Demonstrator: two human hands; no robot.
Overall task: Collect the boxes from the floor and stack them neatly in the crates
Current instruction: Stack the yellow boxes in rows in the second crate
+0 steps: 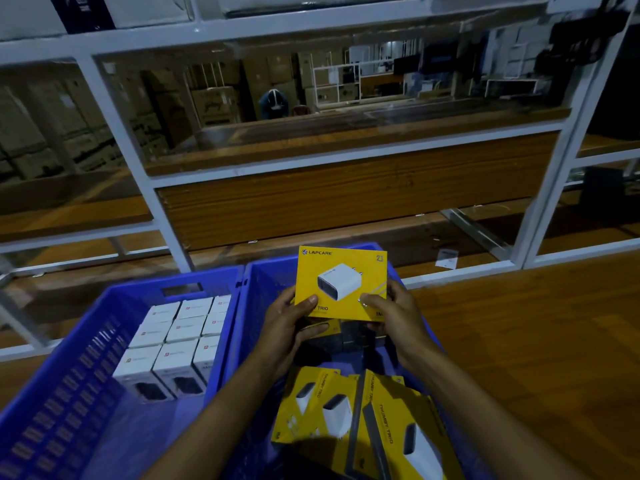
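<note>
Fingers (pixel 311 330) curled round flat yellow box (pixel 341 284) with white plug picture, left hand (pixel 289 323) and right hand (pixel 398 317) gripping its bottom corners, held above right crate (pixel 258 299), more yellow boxes (pixel 346 410) loose inside, white boxes (pixel 176 336) in neat rows in left crate (pixel 69 358), blue slotted plastic walls, shiny wooden floor (pixel 519 341).
</note>
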